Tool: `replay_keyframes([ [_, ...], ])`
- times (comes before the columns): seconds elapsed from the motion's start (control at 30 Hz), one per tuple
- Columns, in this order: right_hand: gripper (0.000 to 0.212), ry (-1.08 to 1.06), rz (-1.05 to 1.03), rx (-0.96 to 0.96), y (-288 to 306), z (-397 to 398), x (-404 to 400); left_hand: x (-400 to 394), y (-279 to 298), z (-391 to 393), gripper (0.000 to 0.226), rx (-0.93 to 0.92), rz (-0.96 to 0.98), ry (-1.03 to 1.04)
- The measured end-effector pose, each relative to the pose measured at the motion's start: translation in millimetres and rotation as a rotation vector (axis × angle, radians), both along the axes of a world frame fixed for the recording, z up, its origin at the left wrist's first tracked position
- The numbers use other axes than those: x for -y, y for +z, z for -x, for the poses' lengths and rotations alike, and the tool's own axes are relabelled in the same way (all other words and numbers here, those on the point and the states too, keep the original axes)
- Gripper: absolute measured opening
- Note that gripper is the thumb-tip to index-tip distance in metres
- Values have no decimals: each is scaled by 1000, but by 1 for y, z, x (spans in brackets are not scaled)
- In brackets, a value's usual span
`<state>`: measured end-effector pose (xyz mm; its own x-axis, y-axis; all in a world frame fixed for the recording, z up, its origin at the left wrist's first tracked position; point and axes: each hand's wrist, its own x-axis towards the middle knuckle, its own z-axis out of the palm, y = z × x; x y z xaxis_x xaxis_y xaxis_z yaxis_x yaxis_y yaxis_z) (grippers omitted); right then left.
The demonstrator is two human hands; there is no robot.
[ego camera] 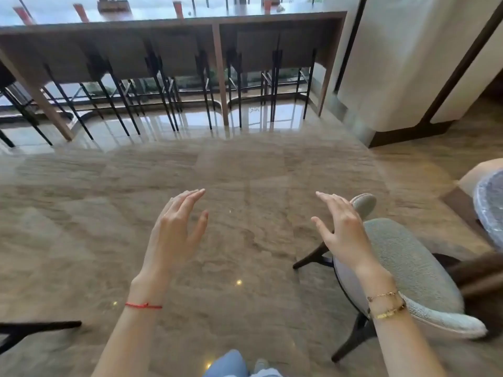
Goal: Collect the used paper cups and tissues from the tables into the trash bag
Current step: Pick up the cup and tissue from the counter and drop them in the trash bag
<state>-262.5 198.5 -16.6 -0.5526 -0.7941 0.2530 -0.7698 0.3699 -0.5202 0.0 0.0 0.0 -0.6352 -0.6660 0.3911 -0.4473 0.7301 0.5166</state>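
My left hand (177,227) and my right hand (343,229) are both held out over the polished stone floor, fingers apart, each holding nothing. Far ahead, a long wooden counter (217,19) carries several reddish paper cups, such as one (178,9) near its middle and another (267,3) toward its right end. A small pale crumpled thing, perhaps a tissue (280,8), lies beside that right cup. No trash bag is visible.
Several dark-legged bar stools (168,85) are tucked under the counter. A grey upholstered chair (408,270) stands right beside my right forearm. A white wall unit (408,63) fills the upper right. Dark chair legs (32,330) poke in at the lower left.
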Motion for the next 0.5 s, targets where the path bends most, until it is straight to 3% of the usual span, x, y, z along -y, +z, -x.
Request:
replay_keyframes([
  [0.5, 51, -25, -28, 49, -23, 78, 79, 78, -30, 72, 42, 27, -63, 39],
])
